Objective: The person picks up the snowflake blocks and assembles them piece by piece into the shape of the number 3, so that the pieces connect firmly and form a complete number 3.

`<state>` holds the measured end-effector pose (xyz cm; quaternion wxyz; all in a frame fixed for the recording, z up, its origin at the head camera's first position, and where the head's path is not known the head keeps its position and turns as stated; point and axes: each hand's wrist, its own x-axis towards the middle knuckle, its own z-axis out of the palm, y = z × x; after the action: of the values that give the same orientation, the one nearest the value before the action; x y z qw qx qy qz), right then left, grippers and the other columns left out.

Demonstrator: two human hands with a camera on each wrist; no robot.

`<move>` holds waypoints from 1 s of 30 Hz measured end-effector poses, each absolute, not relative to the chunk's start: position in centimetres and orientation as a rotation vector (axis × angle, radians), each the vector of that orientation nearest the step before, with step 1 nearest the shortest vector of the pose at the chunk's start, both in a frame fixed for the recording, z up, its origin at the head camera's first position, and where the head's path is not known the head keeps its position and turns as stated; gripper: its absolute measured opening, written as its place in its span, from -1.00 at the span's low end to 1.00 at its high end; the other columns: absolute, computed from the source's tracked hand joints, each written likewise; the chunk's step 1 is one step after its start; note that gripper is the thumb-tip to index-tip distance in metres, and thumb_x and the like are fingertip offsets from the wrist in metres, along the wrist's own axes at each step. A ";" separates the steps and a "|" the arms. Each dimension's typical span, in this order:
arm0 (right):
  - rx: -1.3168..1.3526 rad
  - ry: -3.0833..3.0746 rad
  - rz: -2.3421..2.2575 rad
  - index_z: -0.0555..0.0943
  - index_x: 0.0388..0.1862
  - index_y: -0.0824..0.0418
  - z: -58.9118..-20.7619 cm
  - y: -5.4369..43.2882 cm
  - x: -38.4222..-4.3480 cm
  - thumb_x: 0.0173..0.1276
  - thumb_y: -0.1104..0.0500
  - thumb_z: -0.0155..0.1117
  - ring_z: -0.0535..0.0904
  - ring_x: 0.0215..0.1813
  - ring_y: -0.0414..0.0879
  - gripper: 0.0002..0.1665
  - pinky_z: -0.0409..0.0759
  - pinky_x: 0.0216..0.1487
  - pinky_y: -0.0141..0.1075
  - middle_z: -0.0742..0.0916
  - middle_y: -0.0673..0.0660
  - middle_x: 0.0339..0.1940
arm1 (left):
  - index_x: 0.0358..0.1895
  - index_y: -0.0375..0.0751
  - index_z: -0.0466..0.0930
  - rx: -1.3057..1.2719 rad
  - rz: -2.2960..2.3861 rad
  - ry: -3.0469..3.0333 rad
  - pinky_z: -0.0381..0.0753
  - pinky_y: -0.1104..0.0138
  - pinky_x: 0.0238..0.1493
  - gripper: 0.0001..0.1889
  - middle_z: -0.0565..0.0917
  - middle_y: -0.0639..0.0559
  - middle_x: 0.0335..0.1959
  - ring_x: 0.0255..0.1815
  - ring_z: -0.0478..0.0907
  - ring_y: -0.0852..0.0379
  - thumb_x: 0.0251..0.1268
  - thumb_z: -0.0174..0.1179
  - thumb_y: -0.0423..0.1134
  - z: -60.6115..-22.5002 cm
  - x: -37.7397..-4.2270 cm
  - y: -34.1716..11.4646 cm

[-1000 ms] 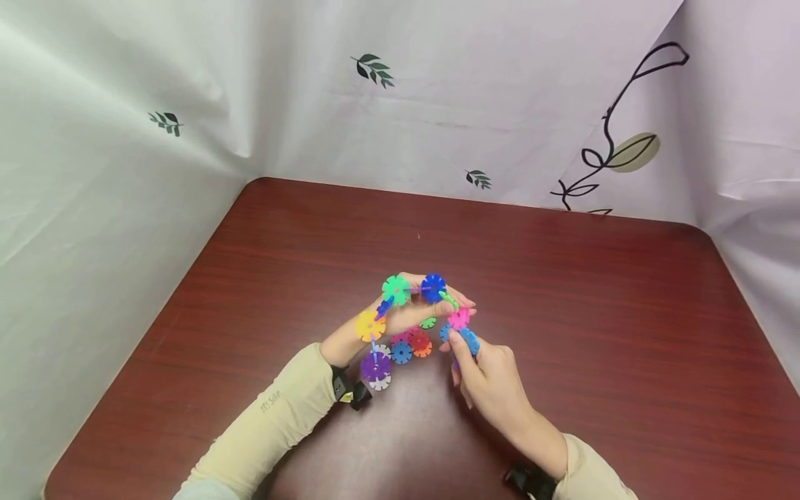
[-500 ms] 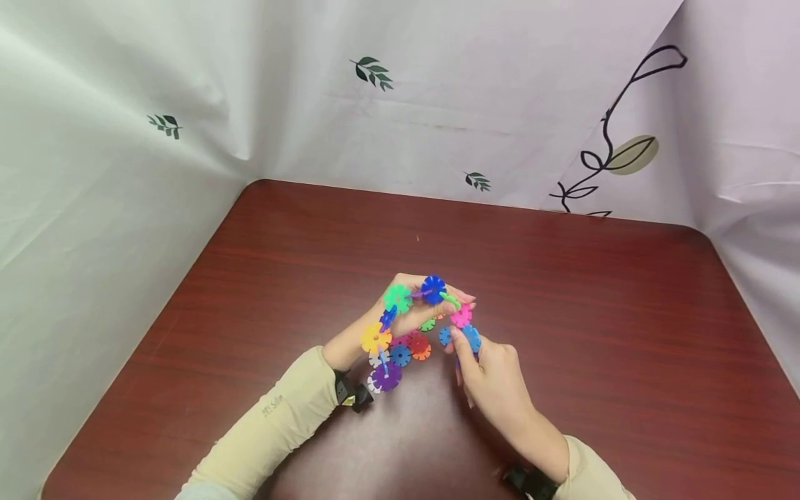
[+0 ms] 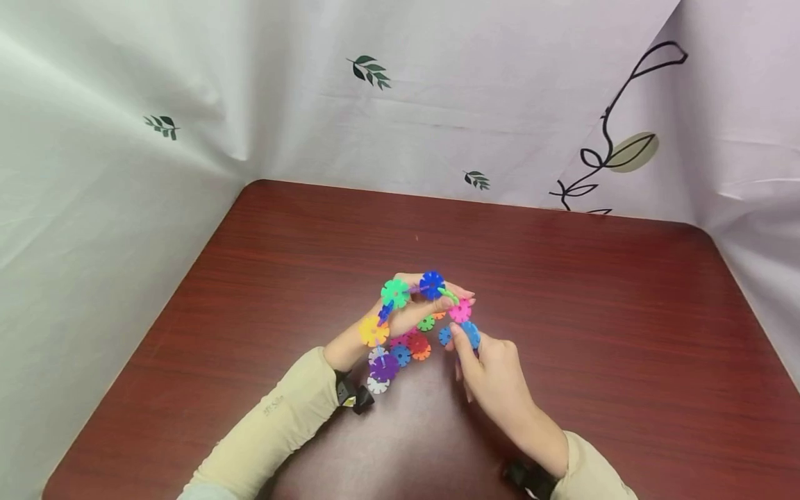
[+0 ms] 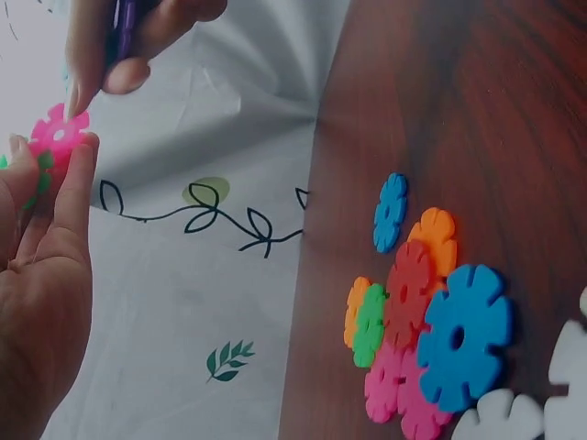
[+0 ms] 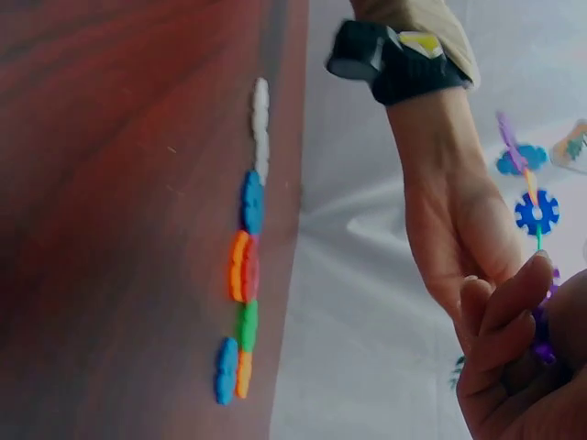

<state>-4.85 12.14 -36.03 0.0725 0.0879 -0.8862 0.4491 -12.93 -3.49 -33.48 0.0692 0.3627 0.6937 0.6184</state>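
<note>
A chain of slotted snowflake discs arches above the table in the head view. Along it run a purple disc (image 3: pixel 383 367), a yellow disc (image 3: pixel 373 331), a teal disc (image 3: pixel 395 294), a dark blue disc (image 3: pixel 432 285) and a pink disc (image 3: pixel 460 310). My left hand (image 3: pixel 409 319) pinches the chain beside the pink disc, its thumb on a green disc (image 4: pixel 43 174) in the left wrist view. My right hand (image 3: pixel 500 378) grips a blue disc (image 3: pixel 471 336) below the pink one. A purple disc (image 4: pixel 126 27) shows edge-on between the right fingers.
Loose discs lie on the dark red table (image 3: pixel 562 312) under the hands: blue (image 4: pixel 463 339), red (image 4: pixel 409 298), green (image 4: pixel 369 326), pink and orange ones, with white discs (image 4: pixel 504 417) nearest the left wrist. A white patterned cloth (image 3: pixel 425 125) hangs around the table.
The dangling purple end of the chain has swung slightly rightward, then lifted a little. Both hands stay nearly in place with the same grips.
</note>
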 end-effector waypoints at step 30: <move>0.043 -2.646 1.825 0.38 -0.65 0.24 -36.4 9.7 -4.4 0.37 -0.19 0.06 0.24 -0.85 -0.23 -0.42 0.23 -0.82 -0.38 0.38 0.02 -0.85 | 0.05 -0.60 0.46 1.116 1.690 1.452 0.46 0.09 0.17 -0.64 0.55 -0.37 0.06 0.09 0.55 -0.08 0.38 0.01 -0.31 -35.9 -15.5 -3.8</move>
<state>-4.40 9.73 -36.40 -0.0368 0.0133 -0.8225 0.5674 -15.50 -3.78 -35.95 0.3189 0.4245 0.5522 0.6428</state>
